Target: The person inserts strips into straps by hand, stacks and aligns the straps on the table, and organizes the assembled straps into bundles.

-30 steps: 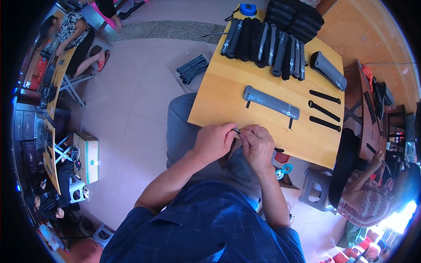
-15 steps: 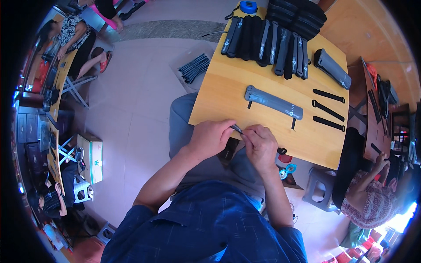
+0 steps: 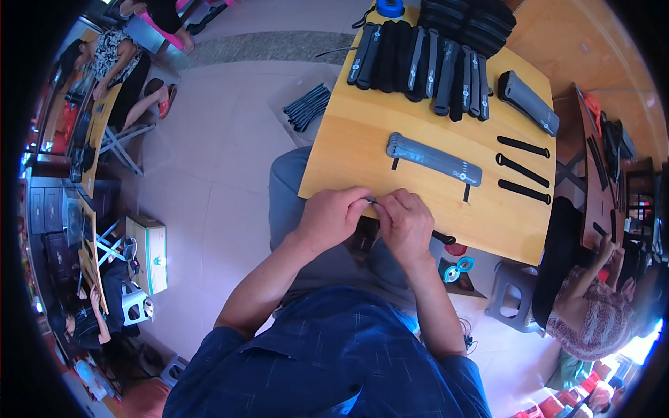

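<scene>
At the near edge of the table, my left hand (image 3: 336,217) and my right hand (image 3: 405,224) are close together, both closed in pinches. Between them they hold a black strap (image 3: 444,238), whose looped end sticks out beyond my right hand; fingers cover most of it. Just beyond lies a bundle of grey straps (image 3: 435,161) with thin black strips (image 3: 466,191) poking out from under it. To its right, three black straps (image 3: 524,191) lie apart, roughly parallel.
A row of strap bundles (image 3: 443,76) fills the far side, near black bundles (image 3: 468,26) and a blue object (image 3: 390,8). One more bundle (image 3: 528,103) sits far right. A floor bin (image 3: 306,108) holds dark straps. A co-worker (image 3: 592,306) sits at right by a grey stool (image 3: 512,296).
My hands have drawn slightly closer together, and less of the strap shows between them. More of its looped end shows past my right hand. The view has shifted slightly.
</scene>
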A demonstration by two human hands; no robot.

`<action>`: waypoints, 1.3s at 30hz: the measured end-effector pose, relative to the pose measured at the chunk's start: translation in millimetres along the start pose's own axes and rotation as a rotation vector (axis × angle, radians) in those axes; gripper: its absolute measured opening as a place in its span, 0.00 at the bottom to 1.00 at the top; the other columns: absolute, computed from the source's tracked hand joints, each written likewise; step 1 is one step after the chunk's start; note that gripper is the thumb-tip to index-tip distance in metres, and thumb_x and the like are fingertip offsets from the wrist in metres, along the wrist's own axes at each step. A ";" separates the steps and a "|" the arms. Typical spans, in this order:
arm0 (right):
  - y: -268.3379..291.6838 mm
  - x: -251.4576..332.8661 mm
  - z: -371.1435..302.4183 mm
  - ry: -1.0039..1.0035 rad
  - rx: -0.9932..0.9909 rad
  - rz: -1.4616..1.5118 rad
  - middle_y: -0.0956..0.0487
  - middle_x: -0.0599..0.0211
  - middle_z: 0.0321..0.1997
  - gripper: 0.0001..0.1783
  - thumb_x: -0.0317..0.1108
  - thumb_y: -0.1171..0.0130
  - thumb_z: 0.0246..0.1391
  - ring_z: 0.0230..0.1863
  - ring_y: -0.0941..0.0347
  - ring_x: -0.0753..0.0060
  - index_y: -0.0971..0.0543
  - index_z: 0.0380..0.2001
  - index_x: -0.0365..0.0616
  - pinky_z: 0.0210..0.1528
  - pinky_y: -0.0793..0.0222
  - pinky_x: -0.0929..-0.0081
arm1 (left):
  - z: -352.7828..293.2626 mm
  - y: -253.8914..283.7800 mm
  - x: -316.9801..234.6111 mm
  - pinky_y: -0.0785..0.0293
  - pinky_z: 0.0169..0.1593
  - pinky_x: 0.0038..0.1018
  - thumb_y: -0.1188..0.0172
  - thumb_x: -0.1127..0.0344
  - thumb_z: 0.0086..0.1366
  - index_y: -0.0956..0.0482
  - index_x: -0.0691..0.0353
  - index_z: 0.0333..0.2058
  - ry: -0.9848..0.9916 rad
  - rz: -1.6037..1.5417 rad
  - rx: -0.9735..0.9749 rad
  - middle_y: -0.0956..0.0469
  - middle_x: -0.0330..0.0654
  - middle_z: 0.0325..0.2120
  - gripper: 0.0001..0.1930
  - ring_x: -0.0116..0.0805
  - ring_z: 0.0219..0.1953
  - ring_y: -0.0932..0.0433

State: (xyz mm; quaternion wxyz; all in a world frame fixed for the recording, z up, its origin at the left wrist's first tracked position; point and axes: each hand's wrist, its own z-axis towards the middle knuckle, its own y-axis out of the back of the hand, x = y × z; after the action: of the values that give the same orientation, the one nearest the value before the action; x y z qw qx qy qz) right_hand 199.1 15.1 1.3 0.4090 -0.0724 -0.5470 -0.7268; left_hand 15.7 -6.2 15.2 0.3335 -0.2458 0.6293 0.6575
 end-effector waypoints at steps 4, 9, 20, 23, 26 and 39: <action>0.4 -0.2 0.5 0.008 -0.002 0.018 0.23 0.66 0.31 0.06 0.29 0.29 0.48 0.33 0.23 0.57 0.17 0.30 0.47 0.36 0.26 0.60 | 1.1 4.1 3.5 0.19 0.43 0.36 0.38 0.72 0.67 0.13 0.61 0.43 0.033 -0.076 0.013 0.13 0.49 0.37 0.09 0.47 0.38 0.14; 0.5 -0.7 0.1 0.000 -0.013 0.025 0.24 0.66 0.30 0.06 0.29 0.29 0.48 0.32 0.24 0.57 0.17 0.29 0.47 0.36 0.27 0.60 | 3.6 7.6 -2.2 0.18 0.44 0.35 0.39 0.71 0.68 0.12 0.61 0.43 0.101 -0.078 0.072 0.13 0.49 0.37 0.09 0.47 0.39 0.13; 0.2 -2.4 -0.1 -0.010 0.003 0.060 0.24 0.65 0.30 0.05 0.29 0.30 0.49 0.33 0.23 0.56 0.18 0.29 0.47 0.36 0.26 0.59 | 5.1 9.3 -0.1 0.19 0.45 0.41 0.41 0.67 0.68 0.12 0.58 0.43 0.084 -0.036 0.078 0.14 0.49 0.38 0.10 0.52 0.41 0.15; 1.2 -2.4 0.4 -0.034 0.006 0.076 0.24 0.65 0.30 0.05 0.29 0.30 0.49 0.33 0.23 0.56 0.18 0.29 0.46 0.36 0.25 0.59 | 5.9 9.8 -0.2 0.19 0.46 0.42 0.41 0.67 0.68 0.12 0.58 0.43 0.087 -0.028 0.089 0.13 0.49 0.38 0.10 0.52 0.41 0.15; 1.8 -3.4 0.3 -0.038 0.019 0.077 0.24 0.64 0.30 0.05 0.29 0.31 0.49 0.33 0.23 0.55 0.18 0.29 0.46 0.36 0.25 0.59 | 4.9 9.4 1.5 0.19 0.46 0.42 0.41 0.67 0.69 0.13 0.58 0.45 0.094 -0.019 0.072 0.14 0.49 0.39 0.11 0.52 0.42 0.15; 5.6 -3.8 1.6 -0.072 0.041 0.119 0.21 0.61 0.32 0.04 0.27 0.31 0.51 0.36 0.21 0.54 0.16 0.32 0.43 0.39 0.24 0.61 | 2.3 28.4 -3.4 0.20 0.42 0.34 0.41 0.69 0.71 0.17 0.62 0.50 0.135 -0.232 0.153 0.15 0.51 0.34 0.12 0.45 0.35 0.15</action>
State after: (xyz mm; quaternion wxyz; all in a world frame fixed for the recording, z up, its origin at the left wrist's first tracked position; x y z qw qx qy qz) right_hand 204.8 18.0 3.9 0.4328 -0.1224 -0.5709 -0.6868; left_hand -3.1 -3.9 36.9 0.3818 -0.3343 0.6659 0.5468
